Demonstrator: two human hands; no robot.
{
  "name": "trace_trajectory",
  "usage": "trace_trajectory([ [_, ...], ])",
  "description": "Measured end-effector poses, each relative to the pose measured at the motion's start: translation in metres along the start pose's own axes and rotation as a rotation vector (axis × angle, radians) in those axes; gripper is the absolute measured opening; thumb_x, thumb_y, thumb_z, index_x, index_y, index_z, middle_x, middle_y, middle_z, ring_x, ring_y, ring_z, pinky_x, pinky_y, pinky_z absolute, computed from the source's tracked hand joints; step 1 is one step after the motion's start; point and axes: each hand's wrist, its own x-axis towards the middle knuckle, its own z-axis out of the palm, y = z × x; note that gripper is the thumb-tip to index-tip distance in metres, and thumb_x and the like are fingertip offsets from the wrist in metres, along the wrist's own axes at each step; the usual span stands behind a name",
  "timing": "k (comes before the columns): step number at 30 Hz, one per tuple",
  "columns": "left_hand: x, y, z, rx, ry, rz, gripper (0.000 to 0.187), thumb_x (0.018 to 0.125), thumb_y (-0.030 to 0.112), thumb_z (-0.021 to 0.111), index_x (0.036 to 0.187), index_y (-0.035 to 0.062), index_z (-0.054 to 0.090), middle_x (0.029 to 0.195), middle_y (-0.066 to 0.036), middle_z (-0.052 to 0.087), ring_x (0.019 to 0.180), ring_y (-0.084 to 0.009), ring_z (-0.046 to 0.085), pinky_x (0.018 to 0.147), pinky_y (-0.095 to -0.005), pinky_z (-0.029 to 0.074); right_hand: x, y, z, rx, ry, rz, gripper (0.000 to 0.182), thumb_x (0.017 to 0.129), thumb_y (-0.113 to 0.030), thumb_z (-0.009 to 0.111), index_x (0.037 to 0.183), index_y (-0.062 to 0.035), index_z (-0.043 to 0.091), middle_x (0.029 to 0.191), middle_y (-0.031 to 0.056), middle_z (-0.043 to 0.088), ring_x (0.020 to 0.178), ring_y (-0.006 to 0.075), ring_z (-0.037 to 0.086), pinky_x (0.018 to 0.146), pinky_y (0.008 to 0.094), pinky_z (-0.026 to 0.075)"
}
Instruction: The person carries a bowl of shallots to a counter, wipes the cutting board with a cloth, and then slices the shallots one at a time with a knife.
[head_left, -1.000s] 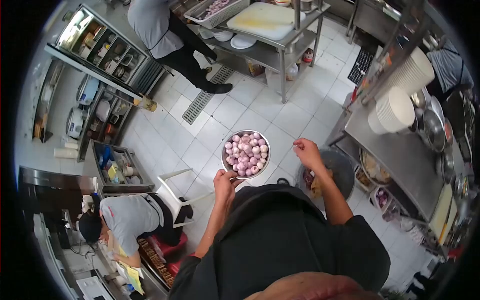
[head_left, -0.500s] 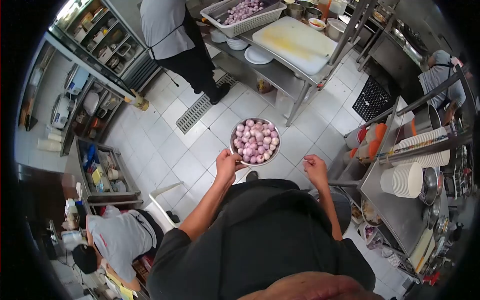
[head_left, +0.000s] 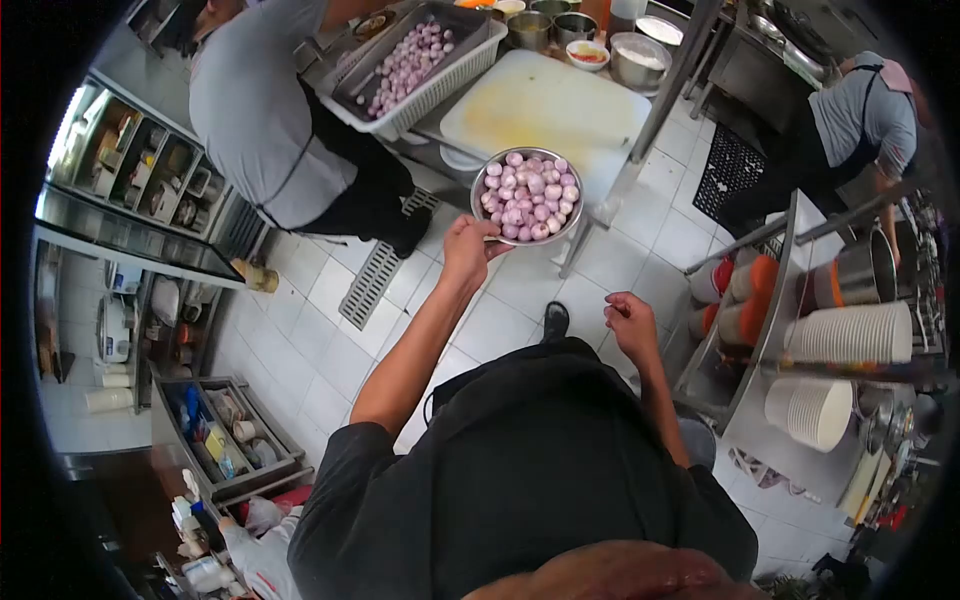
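A round metal bowl is heaped with peeled, pinkish-purple onions. My left hand grips its near left rim, the thumb and fingers closed on the edge. The bowl is held up over the floor, close to the front edge of the prep table. My right hand hangs to the right, apart from the bowl, with its fingers curled in; nothing can be seen in it.
Beyond the bowl are a stained cutting board and a white basket with a tray of onions. A person stands at the left; another bends at the right. Stacked bowls stand on the right shelf.
The bowl in my left hand is nearer to the prep table and cutting board. The person at the left reaches toward the basket, and my foot shows farther forward.
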Motion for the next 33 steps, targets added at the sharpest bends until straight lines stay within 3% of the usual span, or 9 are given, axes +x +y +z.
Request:
trace_trajectory([
  [7,0.135,0.047,0.074,0.005,0.034,0.082,0.009,0.083,-0.006,0.052,0.092,-0.0046,0.05,0.099,-0.016,0.054,0.086,-0.0291,0.061,0.071,-0.0428,0.062,0.133,-0.067,-0.001,-0.028,-0.125,-0.118,0.019,0.088,0.001,0.061,0.107,0.0029,0.064,0.083,0.0051,0.065,0.071,0.0113,0.06,0.066,0.0266,0.05],
  [13,0.217,0.065,0.1,-0.028,0.113,0.066,0.011,0.086,-0.004,0.048,0.094,-0.0101,0.053,0.101,-0.02,0.054,0.089,-0.0331,0.061,0.074,-0.0446,0.062,0.186,-0.094,0.003,-0.062,-0.03,-0.167,0.019,0.088,-0.002,0.062,0.106,0.0006,0.066,0.083,0.009,0.068,0.071,0.0146,0.062,0.067,0.0294,0.05],
  [15,0.233,0.073,0.089,-0.034,0.074,0.049,0.012,0.086,-0.004,0.048,0.094,-0.0103,0.054,0.1,-0.02,0.054,0.09,-0.0339,0.061,0.076,-0.0459,0.062,0.195,-0.101,0.006,-0.169,0.084,-0.247,0.018,0.087,-0.002,0.063,0.104,0.0007,0.067,0.085,0.0128,0.069,0.073,0.0217,0.065,0.069,0.0328,0.051],
  [19,0.228,0.095,0.056,0.03,0.046,0.053,0.007,0.085,-0.004,0.051,0.089,-0.0068,0.055,0.101,-0.018,0.055,0.091,-0.0304,0.06,0.085,-0.0475,0.059,0.222,-0.096,0.014,-0.409,0.313,-0.439,0.016,0.088,-0.004,0.065,0.104,-0.0001,0.068,0.091,0.0164,0.07,0.071,0.0236,0.066,0.067,0.034,0.052],
  [21,0.217,0.101,0.037,0.022,0.023,0.074,0.007,0.083,-0.004,0.053,0.089,-0.0027,0.053,0.09,-0.014,0.057,0.083,-0.0265,0.061,0.077,-0.0443,0.059,0.228,-0.102,0.019,-0.413,0.39,-0.367,0.019,0.085,-0.001,0.061,0.102,-0.0003,0.069,0.091,0.0208,0.068,0.082,0.0404,0.066,0.074,0.0436,0.053],
  [25,0.185,0.116,0.007,0.158,0.104,-0.029,0.006,0.084,-0.003,0.054,0.087,0.002,0.051,0.086,-0.008,0.057,0.075,-0.0187,0.058,0.072,-0.0376,0.056,0.255,-0.095,0.025,-0.638,0.588,-0.331,0.021,0.088,-0.009,0.064,0.106,0.0008,0.068,0.092,0.0209,0.068,0.077,0.0354,0.067,0.071,0.0432,0.053],
  [26,0.18,0.117,-0.002,0.169,0.107,-0.06,0.008,0.084,-0.003,0.056,0.087,0.0032,0.051,0.087,-0.008,0.057,0.074,-0.0174,0.058,0.072,-0.0368,0.056,0.263,-0.095,0.025,-0.614,0.609,-0.195,0.027,0.088,-0.015,0.066,0.109,0.0021,0.068,0.09,0.0222,0.068,0.079,0.0369,0.067,0.073,0.0452,0.052],
  [30,0.161,0.113,-0.024,0.165,0.126,-0.075,0.013,0.083,-0.004,0.057,0.085,0.0055,0.049,0.083,-0.008,0.06,0.07,-0.0173,0.061,0.068,-0.0352,0.058,0.296,-0.093,0.022,-0.8,0.781,-0.124,0.037,0.089,-0.026,0.067,0.115,0.0012,0.066,0.091,0.0251,0.069,0.078,0.0392,0.067,0.072,0.0475,0.052],
  [33,0.151,0.12,-0.031,0.174,0.143,-0.096,0.014,0.083,-0.005,0.056,0.083,0.0066,0.048,0.08,-0.007,0.06,0.067,-0.0173,0.061,0.068,-0.0364,0.06,0.304,-0.092,0.039,-0.801,0.778,-0.026,0.033,0.091,-0.027,0.063,0.11,-0.0005,0.067,0.094,0.0263,0.068,0.083,0.0436,0.067,0.074,0.0506,0.053],
])
